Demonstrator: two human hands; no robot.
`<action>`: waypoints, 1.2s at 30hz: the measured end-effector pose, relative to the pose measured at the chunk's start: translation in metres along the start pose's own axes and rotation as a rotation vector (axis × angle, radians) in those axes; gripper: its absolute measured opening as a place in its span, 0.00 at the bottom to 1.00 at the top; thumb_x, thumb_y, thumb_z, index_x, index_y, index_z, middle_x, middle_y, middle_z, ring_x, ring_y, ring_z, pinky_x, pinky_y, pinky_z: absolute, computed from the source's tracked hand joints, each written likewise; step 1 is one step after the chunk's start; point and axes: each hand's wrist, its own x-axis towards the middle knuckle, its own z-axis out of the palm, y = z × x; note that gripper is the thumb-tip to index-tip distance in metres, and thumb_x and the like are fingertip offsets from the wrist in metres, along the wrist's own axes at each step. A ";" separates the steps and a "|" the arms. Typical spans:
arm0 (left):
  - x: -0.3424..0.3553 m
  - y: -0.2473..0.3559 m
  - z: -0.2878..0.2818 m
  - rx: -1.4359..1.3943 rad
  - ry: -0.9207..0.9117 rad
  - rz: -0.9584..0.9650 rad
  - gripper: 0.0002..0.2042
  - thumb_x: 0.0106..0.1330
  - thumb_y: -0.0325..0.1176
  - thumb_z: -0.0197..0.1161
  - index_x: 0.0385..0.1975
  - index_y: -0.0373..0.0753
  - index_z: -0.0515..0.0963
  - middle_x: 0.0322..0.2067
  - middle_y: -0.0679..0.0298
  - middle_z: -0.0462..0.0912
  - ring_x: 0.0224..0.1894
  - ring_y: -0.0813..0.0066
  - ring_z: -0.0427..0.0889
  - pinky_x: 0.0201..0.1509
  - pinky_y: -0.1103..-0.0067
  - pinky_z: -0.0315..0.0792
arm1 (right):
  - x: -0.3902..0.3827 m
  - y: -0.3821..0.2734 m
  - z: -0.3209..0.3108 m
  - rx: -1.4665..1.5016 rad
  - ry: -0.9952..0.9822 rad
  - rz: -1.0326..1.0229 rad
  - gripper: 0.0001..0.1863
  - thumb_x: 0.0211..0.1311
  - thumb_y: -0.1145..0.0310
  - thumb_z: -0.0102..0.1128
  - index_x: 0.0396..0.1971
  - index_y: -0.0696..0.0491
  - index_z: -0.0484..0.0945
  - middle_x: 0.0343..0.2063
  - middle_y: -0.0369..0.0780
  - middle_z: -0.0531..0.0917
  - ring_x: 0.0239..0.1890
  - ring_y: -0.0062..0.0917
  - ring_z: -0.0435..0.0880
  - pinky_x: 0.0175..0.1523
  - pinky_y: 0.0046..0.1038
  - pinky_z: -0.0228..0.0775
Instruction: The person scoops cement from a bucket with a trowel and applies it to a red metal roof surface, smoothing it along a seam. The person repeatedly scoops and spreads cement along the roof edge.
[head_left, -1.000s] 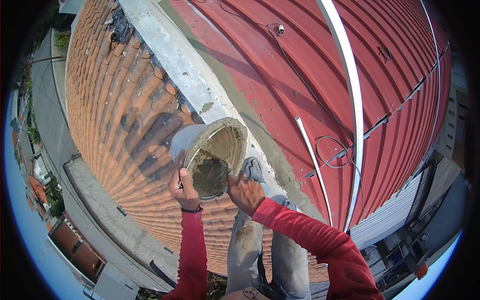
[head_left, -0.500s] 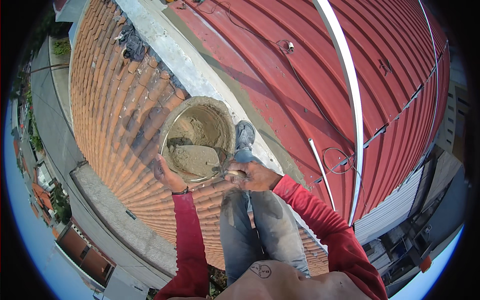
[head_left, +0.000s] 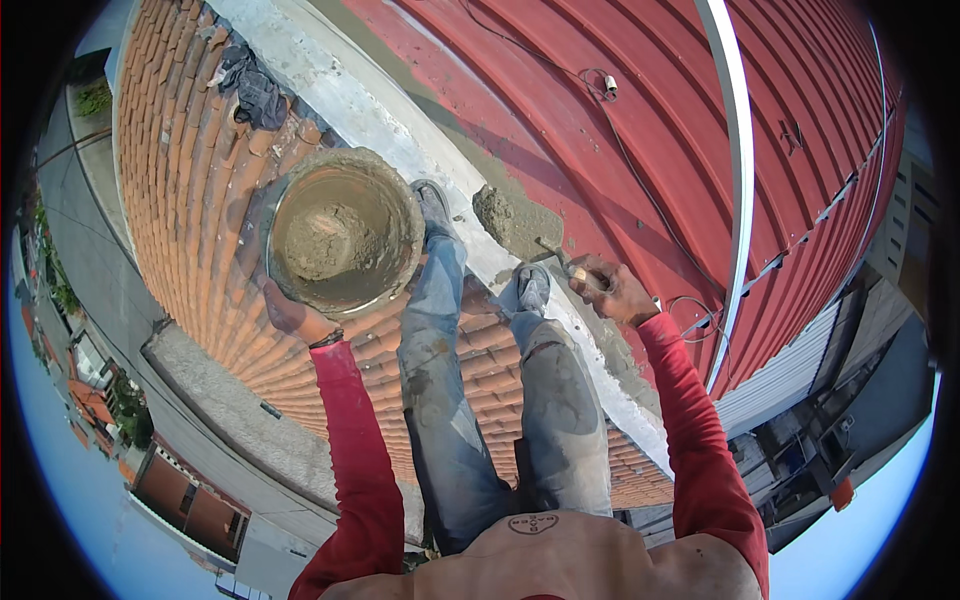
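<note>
A round bucket (head_left: pixel 408 262) caked with mortar is tilted so its mouth faces up toward me, over the tiled slope. Wet grey mortar (head_left: pixel 325 240) sits inside it. My left hand (head_left: pixel 300 316) grips the bucket's lower left side; some fingers are hidden behind it. My right hand (head_left: pixel 615 290) is closed around the handle of a trowel (head_left: pixel 535 232). The trowel's blade carries a heap of mortar (head_left: pixel 496 212) and hangs above the strip where the white ridge meets the red sheet roof.
Orange clay tiles (head_left: pixel 210 180) slope away on the left. Along the white ridge (head_left: pixel 380 130) stand my shoes (head_left: pixel 533 290). A red metal roof (head_left: pixel 640 90) with a pale curved bar (head_left: pixel 738 150) and a cable (head_left: pixel 640 180) lies right. Dark cloth (head_left: pixel 255 90) rests on the tiles.
My right hand has lifted the mortar-loaded trowel out of the bucket and carried it right, over the ridge. The bucket has shifted left with my left hand on it. Both feet now show.
</note>
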 end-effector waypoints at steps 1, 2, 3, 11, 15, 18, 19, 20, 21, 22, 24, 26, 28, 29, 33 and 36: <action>0.019 -0.004 0.009 0.005 0.002 -0.011 0.27 0.76 0.47 0.50 0.54 0.23 0.74 0.48 0.57 0.80 0.47 0.71 0.79 0.51 0.75 0.73 | 0.014 0.007 -0.005 -0.040 0.052 0.022 0.20 0.64 0.54 0.64 0.51 0.50 0.78 0.29 0.39 0.83 0.26 0.23 0.78 0.37 0.29 0.71; 0.035 -0.014 0.027 0.023 -0.015 -0.031 0.27 0.75 0.46 0.50 0.55 0.23 0.73 0.50 0.55 0.80 0.48 0.69 0.79 0.52 0.74 0.73 | 0.031 0.024 -0.013 -0.052 0.051 0.036 0.20 0.64 0.54 0.64 0.51 0.50 0.78 0.29 0.39 0.83 0.26 0.23 0.78 0.37 0.29 0.71; 0.050 -0.022 0.043 0.043 -0.031 -0.049 0.27 0.75 0.46 0.51 0.56 0.23 0.73 0.51 0.54 0.79 0.48 0.68 0.79 0.53 0.72 0.73 | 0.048 0.042 -0.018 -0.073 0.079 0.114 0.21 0.63 0.55 0.64 0.51 0.50 0.78 0.30 0.40 0.84 0.27 0.24 0.79 0.39 0.30 0.71; 0.158 -0.110 0.134 -0.117 -0.252 -0.040 0.21 0.76 0.46 0.49 0.54 0.33 0.73 0.48 0.60 0.79 0.48 0.69 0.78 0.55 0.74 0.70 | 0.278 0.190 0.002 -0.210 0.315 -0.032 0.23 0.59 0.54 0.63 0.52 0.49 0.78 0.35 0.47 0.86 0.37 0.39 0.87 0.46 0.36 0.76; 0.194 -0.158 0.150 -0.106 -0.288 0.030 0.20 0.77 0.44 0.47 0.53 0.32 0.74 0.49 0.59 0.80 0.50 0.68 0.79 0.57 0.72 0.71 | 0.395 0.258 0.055 -0.463 0.376 -0.084 0.24 0.60 0.49 0.57 0.54 0.44 0.76 0.37 0.51 0.86 0.40 0.49 0.86 0.48 0.48 0.77; 0.202 -0.152 0.157 -0.134 -0.456 -0.051 0.21 0.77 0.45 0.47 0.54 0.32 0.74 0.51 0.59 0.80 0.51 0.70 0.79 0.58 0.72 0.71 | 0.460 0.301 0.090 -0.632 0.283 0.188 0.23 0.62 0.50 0.56 0.54 0.43 0.75 0.36 0.52 0.86 0.38 0.50 0.86 0.44 0.50 0.78; 0.217 -0.158 0.150 -0.128 -0.518 -0.109 0.21 0.77 0.44 0.46 0.54 0.32 0.74 0.50 0.58 0.81 0.51 0.69 0.81 0.58 0.72 0.72 | 0.464 0.324 0.090 -0.646 0.375 0.089 0.21 0.63 0.50 0.55 0.53 0.42 0.75 0.35 0.52 0.86 0.36 0.51 0.86 0.42 0.50 0.79; 0.226 -0.158 0.148 -0.126 -0.506 -0.098 0.21 0.77 0.44 0.46 0.54 0.32 0.74 0.50 0.58 0.81 0.51 0.69 0.81 0.58 0.72 0.72 | 0.477 0.327 0.090 -0.646 0.369 0.074 0.21 0.63 0.50 0.55 0.53 0.42 0.75 0.35 0.52 0.86 0.36 0.51 0.86 0.42 0.50 0.79; 0.232 -0.159 0.148 -0.089 -0.478 -0.037 0.21 0.77 0.43 0.46 0.55 0.32 0.74 0.50 0.57 0.81 0.51 0.68 0.81 0.58 0.72 0.73 | 0.489 0.328 0.087 -0.559 0.400 0.098 0.22 0.63 0.48 0.53 0.54 0.42 0.74 0.35 0.52 0.86 0.38 0.51 0.86 0.43 0.50 0.78; 0.235 -0.154 0.150 -0.051 -0.449 0.033 0.21 0.78 0.43 0.46 0.55 0.32 0.74 0.50 0.57 0.82 0.50 0.68 0.81 0.57 0.73 0.73 | 0.504 0.326 0.083 -0.466 0.431 0.113 0.23 0.64 0.47 0.52 0.54 0.42 0.74 0.35 0.51 0.86 0.39 0.50 0.86 0.44 0.51 0.78; 0.235 -0.150 0.155 -0.083 -0.555 -0.031 0.20 0.78 0.43 0.46 0.56 0.32 0.74 0.50 0.58 0.82 0.51 0.68 0.81 0.57 0.73 0.73 | 0.538 0.327 0.062 -0.554 0.387 0.115 0.23 0.65 0.45 0.50 0.54 0.42 0.74 0.36 0.51 0.86 0.41 0.50 0.85 0.46 0.51 0.76; 0.237 -0.152 0.154 -0.097 -0.652 -0.115 0.20 0.77 0.43 0.46 0.56 0.32 0.74 0.50 0.58 0.81 0.51 0.68 0.81 0.57 0.73 0.74 | 0.569 0.333 0.039 -0.643 0.320 0.134 0.24 0.66 0.43 0.48 0.53 0.43 0.75 0.37 0.51 0.86 0.43 0.50 0.85 0.48 0.51 0.75; 0.248 -0.152 0.152 0.016 -0.513 -0.041 0.21 0.77 0.43 0.48 0.57 0.32 0.73 0.52 0.58 0.80 0.52 0.69 0.81 0.57 0.72 0.74 | 0.588 0.332 0.028 -0.633 0.049 0.044 0.26 0.67 0.42 0.47 0.54 0.43 0.76 0.44 0.50 0.85 0.48 0.48 0.84 0.53 0.49 0.73; 0.246 -0.149 0.150 0.025 -0.508 -0.039 0.21 0.77 0.43 0.48 0.57 0.32 0.73 0.52 0.58 0.80 0.52 0.69 0.81 0.57 0.72 0.74 | 0.589 0.332 0.036 -0.646 0.000 0.103 0.26 0.68 0.42 0.47 0.54 0.44 0.76 0.46 0.49 0.84 0.50 0.49 0.82 0.56 0.47 0.72; 0.223 -0.147 0.153 0.054 -0.383 0.026 0.22 0.77 0.43 0.47 0.61 0.33 0.71 0.56 0.57 0.77 0.56 0.69 0.78 0.61 0.72 0.71 | 0.573 0.352 0.070 -0.631 -0.010 0.187 0.28 0.69 0.41 0.45 0.56 0.46 0.75 0.46 0.50 0.84 0.50 0.49 0.82 0.56 0.50 0.71; 0.214 -0.150 0.156 0.175 -0.268 0.175 0.22 0.78 0.39 0.45 0.64 0.32 0.68 0.61 0.56 0.73 0.62 0.68 0.73 0.67 0.72 0.65 | 0.566 0.367 0.089 -0.644 0.064 0.201 0.28 0.70 0.42 0.43 0.57 0.46 0.72 0.43 0.52 0.84 0.50 0.50 0.82 0.56 0.51 0.71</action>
